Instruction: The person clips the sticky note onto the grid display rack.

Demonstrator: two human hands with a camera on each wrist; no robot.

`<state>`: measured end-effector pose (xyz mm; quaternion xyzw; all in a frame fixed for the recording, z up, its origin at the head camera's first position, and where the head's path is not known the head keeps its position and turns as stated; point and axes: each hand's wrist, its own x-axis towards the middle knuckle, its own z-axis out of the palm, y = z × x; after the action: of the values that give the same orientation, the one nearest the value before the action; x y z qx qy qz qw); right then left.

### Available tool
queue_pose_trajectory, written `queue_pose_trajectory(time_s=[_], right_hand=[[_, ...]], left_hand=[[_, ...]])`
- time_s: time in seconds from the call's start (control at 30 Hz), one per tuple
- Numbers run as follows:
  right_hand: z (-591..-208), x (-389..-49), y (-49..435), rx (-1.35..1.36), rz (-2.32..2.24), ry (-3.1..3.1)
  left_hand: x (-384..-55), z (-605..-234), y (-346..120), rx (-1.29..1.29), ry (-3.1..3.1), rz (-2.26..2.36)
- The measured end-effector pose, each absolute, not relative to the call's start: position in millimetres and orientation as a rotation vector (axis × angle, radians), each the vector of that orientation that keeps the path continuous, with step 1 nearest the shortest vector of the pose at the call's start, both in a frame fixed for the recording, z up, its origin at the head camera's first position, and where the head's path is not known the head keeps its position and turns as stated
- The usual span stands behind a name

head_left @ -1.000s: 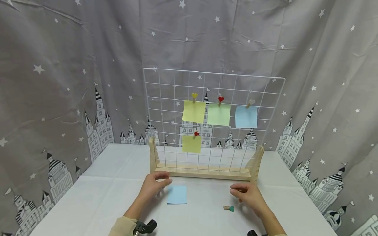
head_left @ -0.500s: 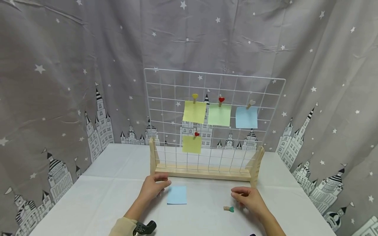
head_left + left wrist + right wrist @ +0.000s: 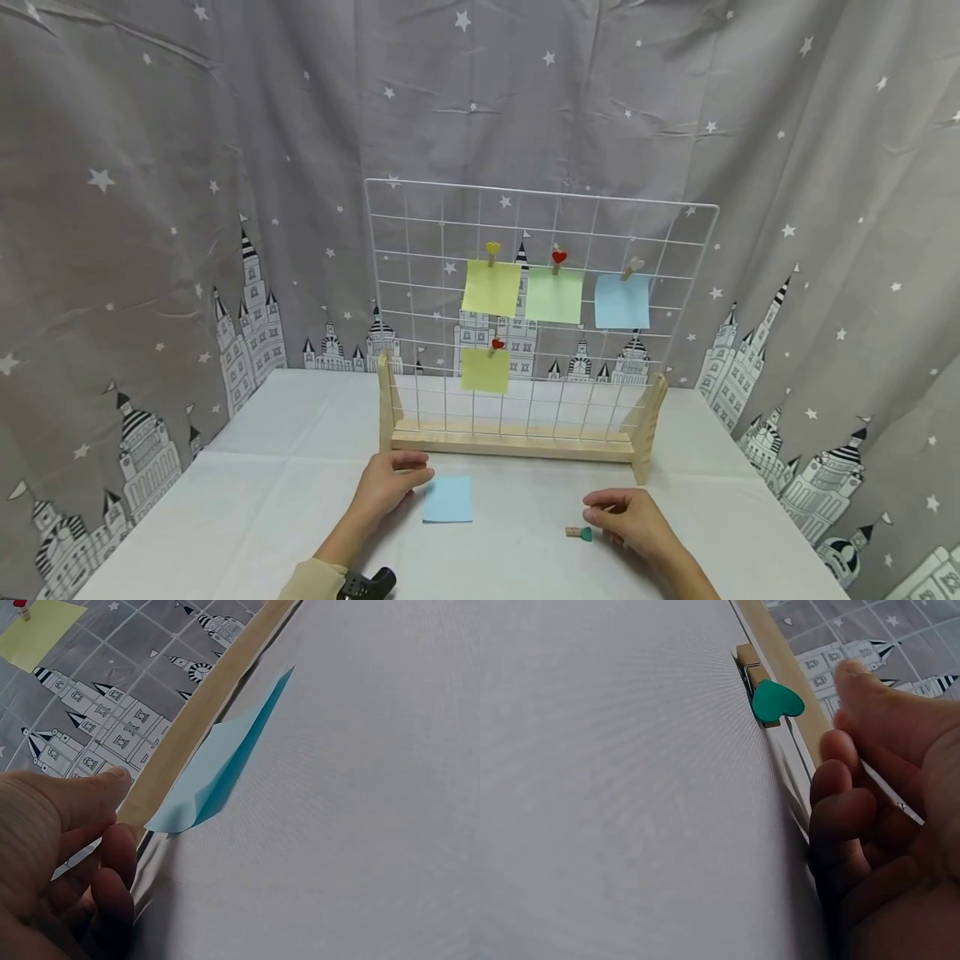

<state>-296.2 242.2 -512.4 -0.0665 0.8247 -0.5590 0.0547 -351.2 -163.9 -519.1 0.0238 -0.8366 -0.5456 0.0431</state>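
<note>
A blue sticky note (image 3: 447, 499) lies on the white table, its edge curled up in the left wrist view. Just left of it is my left hand (image 3: 387, 483), fingers loosely bent and nothing between them. In the left wrist view, thumb and fingertips of that hand (image 3: 67, 840) stay a little apart from the paper. A small wooden clothespin (image 3: 754, 671) with a green heart (image 3: 776, 701) lies on the table toward the right. My right hand (image 3: 633, 523) hovers beside its heart end, fingers loosely curled and holding nothing. Both fingertips and clothespin look apart in the right wrist view.
Behind the hands stands a white wire grid (image 3: 435, 333) on a wooden base (image 3: 510, 446). Clothespins hold a yellow note (image 3: 491, 287), a green note (image 3: 555, 296), a blue note (image 3: 622, 302) and a lower yellow note (image 3: 484, 370) on it. A grey curtain (image 3: 300, 125) hangs behind.
My right hand has come down toward the near side, closer to the green-heart clothespin. My left hand stays almost in place beside the blue note. The head view has shifted slightly.
</note>
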Motion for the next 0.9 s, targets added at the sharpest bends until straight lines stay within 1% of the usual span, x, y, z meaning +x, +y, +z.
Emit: queue_pose_trajectory(time_s=[0.43, 0.9], right_hand=[[-513.0, -295.8, 246.2, -0.303, -1.511, 2.592], [-513.8, -292.3, 242.7, -0.342, -1.395, 2.673]], left_hand=[[-351.0, -521.7, -159.4, 0.019, -2.643, -1.54], [-344.1, -523.2, -155.5, 0.004, -2.723, -1.209]])
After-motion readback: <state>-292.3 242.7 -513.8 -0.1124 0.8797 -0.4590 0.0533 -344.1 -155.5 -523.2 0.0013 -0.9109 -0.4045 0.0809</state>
